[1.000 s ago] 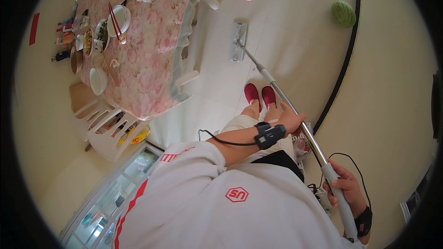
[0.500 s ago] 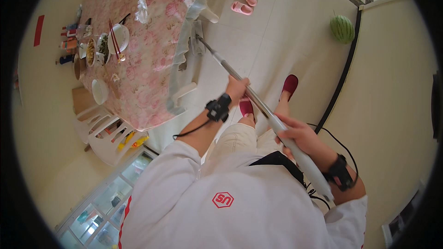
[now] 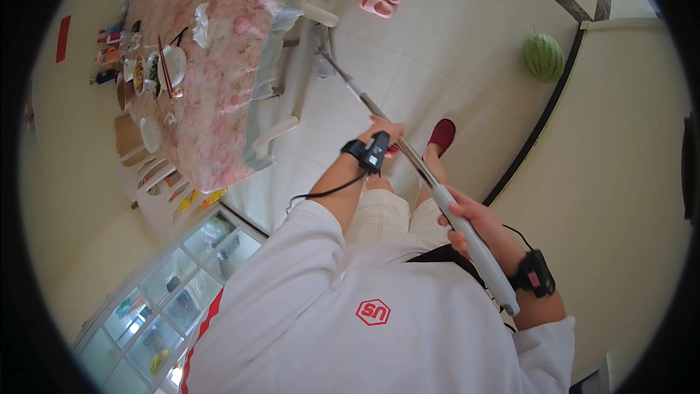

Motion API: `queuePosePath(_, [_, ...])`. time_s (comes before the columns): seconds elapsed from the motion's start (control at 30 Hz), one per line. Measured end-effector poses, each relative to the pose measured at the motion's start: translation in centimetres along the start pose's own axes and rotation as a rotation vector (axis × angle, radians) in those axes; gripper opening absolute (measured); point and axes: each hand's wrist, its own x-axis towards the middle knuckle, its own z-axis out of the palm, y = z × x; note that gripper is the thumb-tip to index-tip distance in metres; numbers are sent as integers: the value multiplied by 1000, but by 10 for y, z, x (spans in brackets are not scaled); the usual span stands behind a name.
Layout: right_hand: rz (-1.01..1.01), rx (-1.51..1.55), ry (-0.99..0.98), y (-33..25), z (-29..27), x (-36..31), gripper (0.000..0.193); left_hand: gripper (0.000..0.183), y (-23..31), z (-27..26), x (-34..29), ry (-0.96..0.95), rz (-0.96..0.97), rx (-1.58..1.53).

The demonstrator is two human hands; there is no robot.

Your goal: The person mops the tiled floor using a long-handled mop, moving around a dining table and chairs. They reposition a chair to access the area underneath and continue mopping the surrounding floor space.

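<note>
Up just short of twelve o'clock, the mop head (image 3: pixel 323 66) is lying on the pale floor (image 3: pixel 430 51), a bit blurred, just beside a pale leg (image 3: pixel 321 14) poking out from under the flowered tablecloth (image 3: pixel 226 80). The mop (image 3: pixel 417 163) is slanting down to between four and five o'clock, and both hands are holding it: the left hand (image 3: pixel 384 130) is clasping the pole partway along, while the right hand (image 3: pixel 470 222) is curling its fingers round the thick grey grip (image 3: pixel 492 270). Good form here is probably calling for a light, guiding left, a firm right doing the pushing, and a pole angled so the head is sitting flat. That leg is looking like the likely snag, so easing off there is seeming wise. At two o'clock a watermelon (image 3: pixel 543 58) is resting; pink slippers (image 3: pixel 377 6) are sitting just past twelve, both worth steering around.
</note>
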Motion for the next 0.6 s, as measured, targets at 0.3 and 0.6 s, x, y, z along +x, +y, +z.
queuePosePath(0.3, [50,374,158,26,-39,-156,60,72,-1,153,-82,-108,109,-86])
queuePosePath(0.6, [139,198,144,-22,-13,-179,58,87,21,148,-146,-91,225,-476])
